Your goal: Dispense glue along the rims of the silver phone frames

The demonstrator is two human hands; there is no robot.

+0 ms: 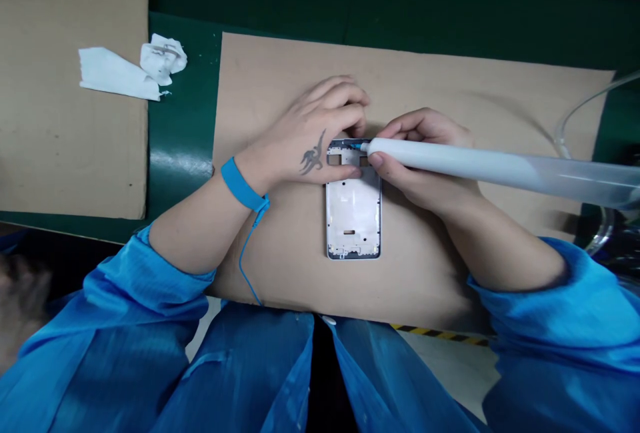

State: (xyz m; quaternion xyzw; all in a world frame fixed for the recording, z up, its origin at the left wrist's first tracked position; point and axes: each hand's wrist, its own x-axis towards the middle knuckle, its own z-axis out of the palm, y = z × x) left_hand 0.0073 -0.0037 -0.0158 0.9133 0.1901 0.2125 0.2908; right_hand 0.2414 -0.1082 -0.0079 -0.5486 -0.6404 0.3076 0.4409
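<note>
Phone midframe [353, 220] lies flat on a cardboard sheet [280, 266], and the left hand [305, 143] pins its top end, fingers [345, 103] curled over it. The right hand [423, 166] clenches a fat white dispensing syringe [450, 161], blue tip [361, 146] at the top edge. The lower frame looks bare, but fingers hide what's under the tip, so can't tell what's been laid down there.
</note>
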